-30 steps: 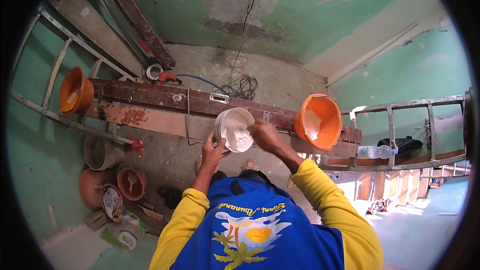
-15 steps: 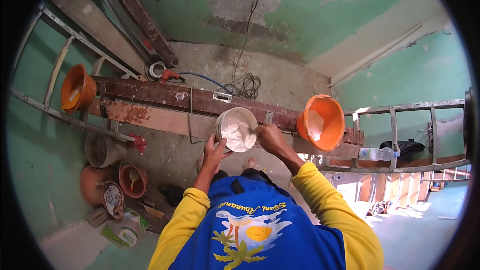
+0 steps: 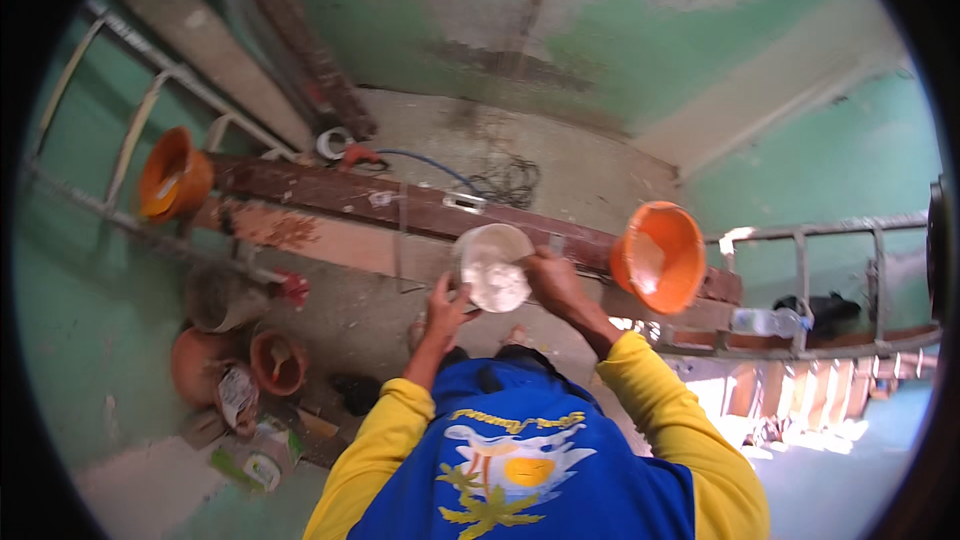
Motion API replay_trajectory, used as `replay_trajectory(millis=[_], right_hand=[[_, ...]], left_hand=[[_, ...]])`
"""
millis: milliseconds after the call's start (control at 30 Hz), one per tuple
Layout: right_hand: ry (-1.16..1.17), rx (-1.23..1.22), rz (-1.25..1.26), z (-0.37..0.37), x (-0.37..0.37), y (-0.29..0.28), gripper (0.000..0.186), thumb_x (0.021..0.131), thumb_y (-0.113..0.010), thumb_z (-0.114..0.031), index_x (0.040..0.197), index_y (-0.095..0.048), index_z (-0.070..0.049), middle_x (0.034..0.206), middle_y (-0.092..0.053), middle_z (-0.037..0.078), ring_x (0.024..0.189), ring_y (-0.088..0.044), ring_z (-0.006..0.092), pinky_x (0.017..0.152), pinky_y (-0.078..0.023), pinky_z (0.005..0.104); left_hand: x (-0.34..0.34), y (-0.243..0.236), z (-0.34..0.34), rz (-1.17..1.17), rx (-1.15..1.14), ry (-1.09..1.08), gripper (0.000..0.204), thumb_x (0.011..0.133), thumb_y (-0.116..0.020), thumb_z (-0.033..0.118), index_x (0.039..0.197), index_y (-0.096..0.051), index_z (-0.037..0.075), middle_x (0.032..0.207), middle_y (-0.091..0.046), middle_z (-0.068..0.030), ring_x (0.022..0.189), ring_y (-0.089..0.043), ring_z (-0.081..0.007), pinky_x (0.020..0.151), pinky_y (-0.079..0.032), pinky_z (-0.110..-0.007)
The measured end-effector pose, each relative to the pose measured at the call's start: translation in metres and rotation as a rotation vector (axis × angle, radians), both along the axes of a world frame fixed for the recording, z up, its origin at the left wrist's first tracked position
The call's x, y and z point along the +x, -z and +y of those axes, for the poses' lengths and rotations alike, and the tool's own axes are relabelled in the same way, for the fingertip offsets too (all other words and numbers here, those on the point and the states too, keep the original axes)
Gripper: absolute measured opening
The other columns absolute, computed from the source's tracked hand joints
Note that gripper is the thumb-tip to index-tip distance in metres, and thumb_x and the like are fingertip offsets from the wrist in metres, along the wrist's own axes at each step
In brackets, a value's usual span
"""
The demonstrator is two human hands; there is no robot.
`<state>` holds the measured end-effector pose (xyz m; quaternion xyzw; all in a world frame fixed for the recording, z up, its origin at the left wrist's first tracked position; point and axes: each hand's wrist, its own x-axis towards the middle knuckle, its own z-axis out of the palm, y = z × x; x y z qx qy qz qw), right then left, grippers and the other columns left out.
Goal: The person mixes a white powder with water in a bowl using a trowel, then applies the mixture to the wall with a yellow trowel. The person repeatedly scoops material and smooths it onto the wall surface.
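The left side of a white tub [image 3: 488,240] is held by the left grip [image 3: 446,318], its fingers partly curled round the wall. The right grip [image 3: 558,285] is curled at the tub's right rim; whether anything is held in it cannot be told. White stuff [image 3: 498,285] is contained in the tub, which is seen against the dark red plank [image 3: 340,197]. The plank's ends are flanked by a right orange bucket [image 3: 685,262] and a left orange bucket [image 3: 183,170].

Tub [image 3: 497,241] — smooth wht. plastic, w/ matt, lumpy paste [image 3: 497,286]; orange bucket [image 3: 684,258] semi-gloss plastic; beam [image 3: 330,195] worn wood.
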<state>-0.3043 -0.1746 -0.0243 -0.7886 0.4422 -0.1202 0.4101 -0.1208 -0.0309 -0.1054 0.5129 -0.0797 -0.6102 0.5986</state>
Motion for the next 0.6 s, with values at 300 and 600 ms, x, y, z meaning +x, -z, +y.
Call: replay_trajectory(millis=[300, 600], right_hand=[[-0.266, -0.076, 0.203, 0.019, 0.000, -0.033, 0.020, 0.085, -0.072, -0.010, 0.101, -0.080, -0.001, 0.094, -0.073, 0.024, 0.094, -0.074, 0.0414, 0.084, -0.059, 0.0462], [-0.372, -0.210, 0.210, 0.018, 0.008, -0.018, 0.012, 0.090, -0.068, -0.011, 0.090, -0.073, 0.000, 0.089, -0.067, 0.021, 0.084, -0.069, 0.0409, 0.076, -0.055, 0.0484]], left_hand=[[0.005, 0.002, 0.007, -0.009, -0.053, -0.022, 0.064, 0.102, -0.074, 0.023, 0.154, -0.044, 0.003, 0.145, -0.051, -0.0125, 0.122, -0.064, -0.0274, 0.084, -0.067, -0.046], [0.002, 0.002, 0.003, -0.017, 0.006, -0.017, 0.076, 0.103, -0.074, 0.025, 0.160, -0.032, -0.002, 0.147, -0.045, -0.0145, 0.127, -0.061, -0.0302, 0.091, -0.066, -0.049]])
